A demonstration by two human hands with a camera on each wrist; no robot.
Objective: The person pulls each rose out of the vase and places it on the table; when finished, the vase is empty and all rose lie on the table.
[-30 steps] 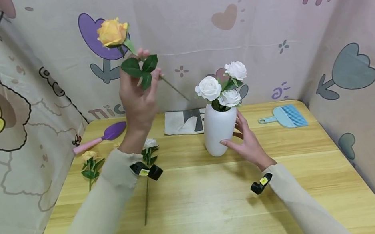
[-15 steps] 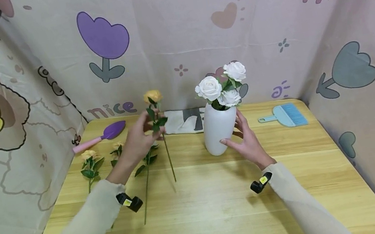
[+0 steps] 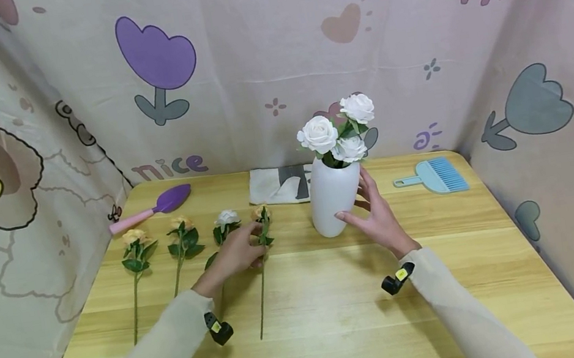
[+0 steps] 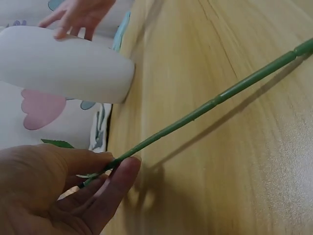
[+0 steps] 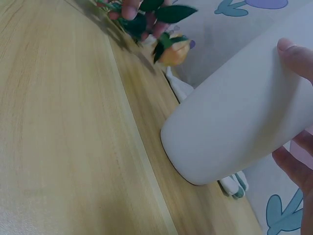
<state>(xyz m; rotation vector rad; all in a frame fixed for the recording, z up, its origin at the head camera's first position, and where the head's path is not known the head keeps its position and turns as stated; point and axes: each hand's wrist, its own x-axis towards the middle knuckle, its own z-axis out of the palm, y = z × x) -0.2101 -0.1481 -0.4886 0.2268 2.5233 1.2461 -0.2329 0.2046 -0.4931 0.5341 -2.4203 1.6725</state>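
Note:
My left hand [image 3: 239, 249] pinches the green stem [image 4: 183, 120] of a yellow rose [image 3: 261, 212] between thumb and fingers, low over the table. The rose's bloom points to the back and its stem runs toward me; a shadow lies beside it. My right hand [image 3: 379, 218] holds the right side of a white vase [image 3: 331, 203], thumb in front and fingers behind. Upright on the table, the vase bears several white roses [image 3: 318, 135]. To the left of the held flower lie one white rose [image 3: 226, 217], partly hidden by my left hand, and two yellow roses [image 3: 134, 239].
A purple trowel [image 3: 173, 199] with a pink handle lies at the back left. Behind the vase is a folded grey-and-white cloth [image 3: 271, 186]. A light-blue brush [image 3: 437, 177] rests at the back right. Printed curtains stand around the wooden table [image 3: 341, 319].
My left hand has brought the yellow rose down from high in front of the curtain to the tabletop, right of the other loose flowers. My right hand has stayed on the vase.

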